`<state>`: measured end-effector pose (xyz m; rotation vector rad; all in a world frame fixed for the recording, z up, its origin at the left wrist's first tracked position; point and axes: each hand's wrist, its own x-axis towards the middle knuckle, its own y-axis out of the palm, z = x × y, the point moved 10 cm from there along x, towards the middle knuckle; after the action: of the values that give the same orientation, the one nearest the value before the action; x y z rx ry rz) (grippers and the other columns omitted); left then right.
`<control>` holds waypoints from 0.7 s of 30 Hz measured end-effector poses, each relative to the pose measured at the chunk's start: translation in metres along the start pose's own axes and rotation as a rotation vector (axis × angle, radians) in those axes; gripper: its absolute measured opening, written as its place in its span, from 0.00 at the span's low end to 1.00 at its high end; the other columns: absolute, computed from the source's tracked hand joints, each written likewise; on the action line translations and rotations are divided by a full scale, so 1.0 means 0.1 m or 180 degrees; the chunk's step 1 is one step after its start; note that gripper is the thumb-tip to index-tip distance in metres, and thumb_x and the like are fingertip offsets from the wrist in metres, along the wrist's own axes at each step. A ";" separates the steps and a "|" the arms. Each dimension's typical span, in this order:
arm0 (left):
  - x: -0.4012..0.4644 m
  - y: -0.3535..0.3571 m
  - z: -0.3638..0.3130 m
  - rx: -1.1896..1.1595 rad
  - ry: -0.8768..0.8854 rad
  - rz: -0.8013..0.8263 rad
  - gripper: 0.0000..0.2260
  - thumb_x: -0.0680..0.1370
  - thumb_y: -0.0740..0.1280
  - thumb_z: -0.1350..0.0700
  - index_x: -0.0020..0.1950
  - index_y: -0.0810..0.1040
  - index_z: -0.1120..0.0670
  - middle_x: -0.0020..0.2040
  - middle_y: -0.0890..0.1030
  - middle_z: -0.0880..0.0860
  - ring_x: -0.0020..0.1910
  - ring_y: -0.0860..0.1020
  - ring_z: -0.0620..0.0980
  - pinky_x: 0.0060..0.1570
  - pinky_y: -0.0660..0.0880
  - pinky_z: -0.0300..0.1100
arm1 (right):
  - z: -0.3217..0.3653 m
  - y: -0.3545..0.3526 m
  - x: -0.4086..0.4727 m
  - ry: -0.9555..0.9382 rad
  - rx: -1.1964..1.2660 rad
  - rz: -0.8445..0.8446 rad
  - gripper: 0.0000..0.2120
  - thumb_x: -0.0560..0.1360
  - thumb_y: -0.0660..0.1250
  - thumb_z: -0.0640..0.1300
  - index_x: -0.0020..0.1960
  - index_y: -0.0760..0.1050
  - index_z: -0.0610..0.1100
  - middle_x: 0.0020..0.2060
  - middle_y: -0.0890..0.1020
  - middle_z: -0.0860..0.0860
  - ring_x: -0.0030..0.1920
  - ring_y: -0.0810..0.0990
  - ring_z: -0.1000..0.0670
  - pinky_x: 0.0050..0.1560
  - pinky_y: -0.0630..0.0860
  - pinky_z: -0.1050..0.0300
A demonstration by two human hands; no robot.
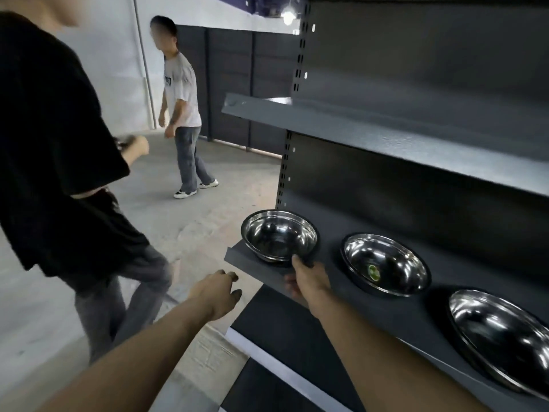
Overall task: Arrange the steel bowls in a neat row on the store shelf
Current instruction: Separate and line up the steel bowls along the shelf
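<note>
Three shiny steel bowls stand in a line on the dark grey shelf [335, 281]. The left bowl [278, 234] sits at the shelf's left end, tilted slightly toward me. My right hand [307, 276] grips its near rim, thumb on the edge and fingers below the shelf lip. A middle bowl [385, 263] with a green sticker inside lies to the right, apart from the first. The right bowl [502, 334] is cut off by the frame edge. My left hand [218, 292] hovers left of the shelf's corner, fingers loosely curled, holding nothing.
An upper shelf [371, 129] overhangs the bowls. A lower shelf [267, 325] juts out beneath. A person in a black shirt [50, 138] stands close on the left. Another person in a white shirt [181, 93] stands farther back on the concrete floor [190, 230].
</note>
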<state>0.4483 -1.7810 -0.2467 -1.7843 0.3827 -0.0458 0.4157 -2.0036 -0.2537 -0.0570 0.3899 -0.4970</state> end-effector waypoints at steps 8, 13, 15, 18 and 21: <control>0.34 -0.16 0.40 -0.0002 0.0092 -0.0056 0.20 0.81 0.59 0.48 0.72 0.69 0.52 0.70 0.72 0.54 0.66 0.73 0.56 0.63 0.71 0.48 | 0.01 0.32 0.14 0.0105 0.0490 -0.0589 0.14 0.80 0.63 0.42 0.62 0.71 0.34 0.34 0.82 0.44 0.27 0.78 0.50 0.24 0.74 0.62; 0.40 -0.06 0.41 -0.0064 0.0184 -0.0001 0.20 0.81 0.59 0.48 0.72 0.70 0.53 0.70 0.72 0.53 0.66 0.73 0.55 0.65 0.71 0.49 | 0.01 0.14 0.15 0.0059 -0.0036 -0.0769 0.15 0.77 0.62 0.42 0.58 0.77 0.33 0.44 0.86 0.42 0.39 0.81 0.47 0.39 0.79 0.56; 0.40 0.01 0.38 -0.0096 0.0182 0.0055 0.21 0.81 0.59 0.47 0.72 0.69 0.52 0.71 0.73 0.53 0.67 0.73 0.54 0.66 0.71 0.49 | 0.02 0.07 0.15 0.0002 -0.0083 -0.0756 0.14 0.77 0.61 0.42 0.55 0.79 0.34 0.43 0.86 0.42 0.39 0.81 0.48 0.48 0.80 0.51; 0.38 0.08 0.33 -0.0051 0.0183 0.0144 0.22 0.81 0.59 0.45 0.72 0.69 0.52 0.71 0.73 0.53 0.68 0.73 0.54 0.67 0.71 0.50 | 0.02 0.01 0.15 -0.0040 -0.0120 -0.0656 0.15 0.79 0.61 0.44 0.54 0.80 0.33 0.39 0.85 0.44 0.36 0.79 0.49 0.47 0.79 0.51; 0.36 0.13 0.24 0.0004 0.0215 0.0261 0.22 0.81 0.60 0.45 0.73 0.70 0.51 0.71 0.72 0.53 0.69 0.72 0.53 0.68 0.69 0.48 | -0.03 0.01 0.08 0.0045 0.0003 -0.0439 0.20 0.81 0.61 0.53 0.56 0.77 0.36 0.36 0.82 0.46 0.32 0.78 0.51 0.42 0.79 0.55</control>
<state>0.4847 -1.7708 -0.2715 -1.7672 0.5040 -0.0484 0.4213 -2.0068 -0.2590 -0.0798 0.4011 -0.6340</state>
